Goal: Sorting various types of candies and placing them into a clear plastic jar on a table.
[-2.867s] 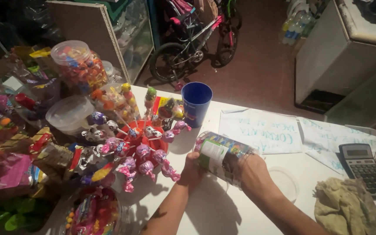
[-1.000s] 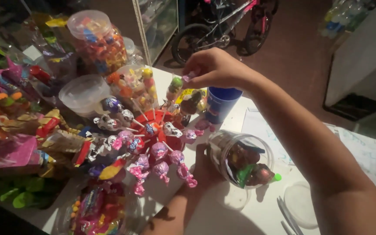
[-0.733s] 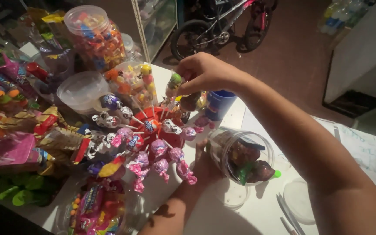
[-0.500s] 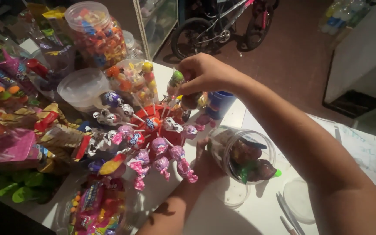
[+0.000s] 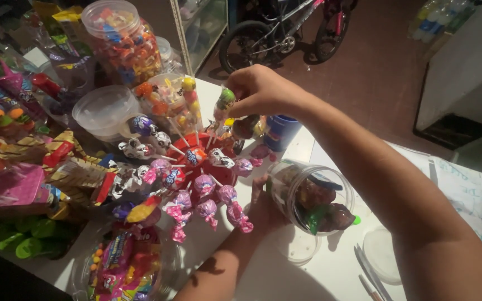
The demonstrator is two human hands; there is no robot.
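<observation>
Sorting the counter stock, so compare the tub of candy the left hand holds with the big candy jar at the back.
The tub lies tilted on its side, mouth open toward the camera; the jar stands upright with its lid on. The tub holds a few dark wrapped pieces; the jar is packed with bright sweets. The left hand steadies the tub; nothing touches the jar. Both are clear plastic.
</observation>
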